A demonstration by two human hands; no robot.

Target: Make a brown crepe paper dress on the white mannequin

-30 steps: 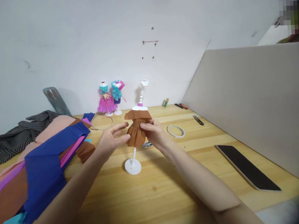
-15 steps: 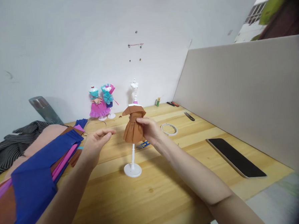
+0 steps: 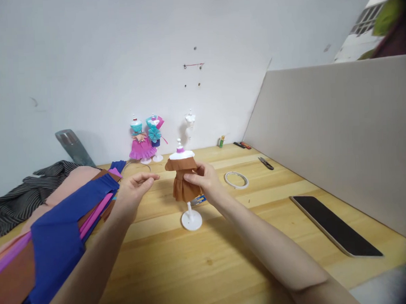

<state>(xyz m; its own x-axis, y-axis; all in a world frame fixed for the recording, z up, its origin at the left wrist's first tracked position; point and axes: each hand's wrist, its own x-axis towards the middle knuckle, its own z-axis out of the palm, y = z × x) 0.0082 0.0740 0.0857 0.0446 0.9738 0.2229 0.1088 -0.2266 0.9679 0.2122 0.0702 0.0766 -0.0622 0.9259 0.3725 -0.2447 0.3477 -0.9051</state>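
My right hand (image 3: 204, 181) is closed around the side of a small white doll mannequin (image 3: 181, 154), its thumb pressed on the waist of a brown dress (image 3: 184, 189). The dress has a folded collar band and a gathered skirt. The mannequin tilts, and its round white base (image 3: 192, 220) faces me. My left hand (image 3: 137, 187) hovers to the left, apart from the dress, thumb and fingertips pinched together; whether anything tiny is between them I cannot tell. Behind the skirt lie blue thread snips (image 3: 199, 200), partly hidden.
Blue fabric (image 3: 57, 223) and other folded cloths lie at left beside a bottle (image 3: 74, 147). Dressed mannequins (image 3: 142, 146) and a bare one (image 3: 189, 123) stand by the wall. A tape ring (image 3: 236, 180), black snips (image 3: 265, 163) and a phone (image 3: 336, 224) are at right.
My right hand has tilted the mannequin's top toward me, so its neck and shoulders show more. My left hand keeps its pinch beside it. The view has shifted slightly.
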